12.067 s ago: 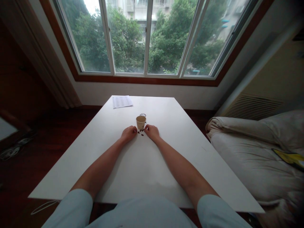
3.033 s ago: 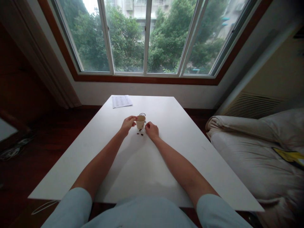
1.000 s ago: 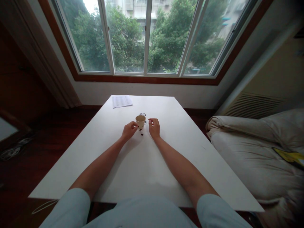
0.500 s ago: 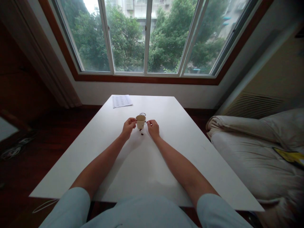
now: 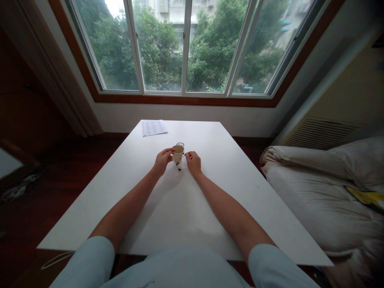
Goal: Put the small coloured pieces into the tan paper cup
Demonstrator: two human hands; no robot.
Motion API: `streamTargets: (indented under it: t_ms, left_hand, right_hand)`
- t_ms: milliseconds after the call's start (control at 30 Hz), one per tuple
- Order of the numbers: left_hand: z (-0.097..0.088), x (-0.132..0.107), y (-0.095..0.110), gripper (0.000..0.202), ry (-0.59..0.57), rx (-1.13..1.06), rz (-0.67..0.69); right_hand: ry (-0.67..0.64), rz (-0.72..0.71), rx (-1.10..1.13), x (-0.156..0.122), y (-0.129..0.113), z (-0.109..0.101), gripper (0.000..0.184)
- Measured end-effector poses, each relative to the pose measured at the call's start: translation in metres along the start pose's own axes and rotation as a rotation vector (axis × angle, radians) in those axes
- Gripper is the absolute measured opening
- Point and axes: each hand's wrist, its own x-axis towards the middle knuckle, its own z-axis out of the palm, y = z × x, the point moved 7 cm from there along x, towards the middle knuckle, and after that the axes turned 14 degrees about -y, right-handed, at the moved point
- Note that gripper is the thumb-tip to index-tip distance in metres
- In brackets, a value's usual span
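Observation:
A small cream-coloured cup (image 5: 178, 157) stands upright on the white table, in front of my body. My left hand (image 5: 163, 160) is at the cup's left side, its fingertips over the rim and the thumb against the outer wall. On the other side, my right hand (image 5: 193, 161) is closed in a pinch beside the cup, at a thin dark cord whose end is too small to make out. A dark loop of cord (image 5: 180, 143) shows behind the cup. Two small dark pieces (image 5: 179, 169) lie just in front of it.
Printed sheets of paper (image 5: 154, 128) lie at the far left corner of the white table (image 5: 240, 192). A couch with a pale cover (image 5: 306, 192) stands to the right. Beyond the table is a window (image 5: 186, 52) above a low wall. Cables lie on the floor at left.
My left fingertips have shifted slightly right, from the cup's left edge to over its rim. My right hand and the cup have hardly moved.

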Motion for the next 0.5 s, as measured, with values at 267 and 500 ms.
streamTargets:
  t_ms: [267, 500]
  left_hand:
    - [0.006, 0.0, 0.002, 0.032, -0.062, -0.032, -0.028]
    - [0.011, 0.0, 0.005, 0.046, -0.169, -0.024, -0.034]
  right_hand:
    - [0.01, -0.02, 0.006, 0.0, 0.0, 0.0, 0.027]
    - [0.001, -0.003, 0.008, -0.001, 0.001, 0.001, 0.027]
